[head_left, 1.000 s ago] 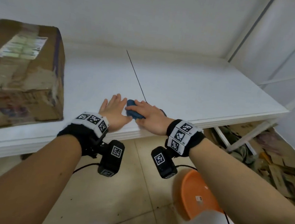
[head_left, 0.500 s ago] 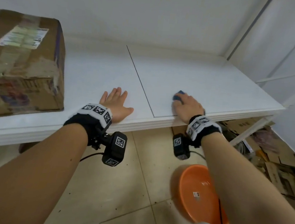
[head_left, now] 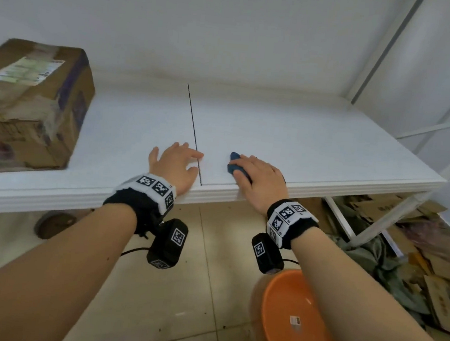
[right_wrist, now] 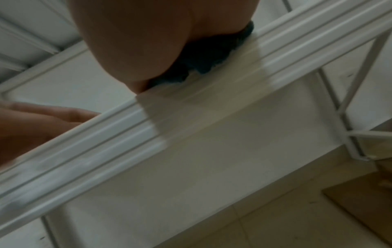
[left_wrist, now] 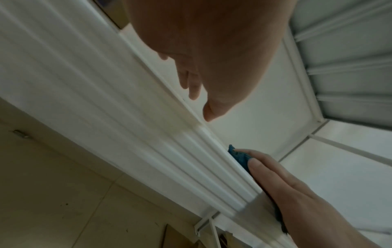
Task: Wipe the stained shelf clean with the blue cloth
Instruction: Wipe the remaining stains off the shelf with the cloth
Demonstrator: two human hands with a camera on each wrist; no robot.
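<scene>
We see our right hand (head_left: pixel 261 181) in the lower middle of the head view, laid palm-down with fairly straight fingers over the crumpled dark blue cloth (head_left: pixel 234 163), pressing it onto the flat white shelf (head_left: pixel 315 145) close to its front edge. The cloth pokes out past the fingertips toward the left of the frame; in the left wrist view it (left_wrist: pixel 239 157) shows as a blue wad under those fingers (left_wrist: pixel 267 169) at the ribbed shelf lip. Our left hand (head_left: pixel 174 163) lies flat and spread on the shelf just left of the thin dark seam (head_left: pixel 193 132) between the two panels, holding nothing, near the cloth but apart from it. A worn brown cardboard box (head_left: pixel 31 104) sits on the shelf at the left of the frame. Below, at lower right, a round orange plastic basin (head_left: pixel 289 320) stands on the tiled floor (head_left: pixel 152 300).
</scene>
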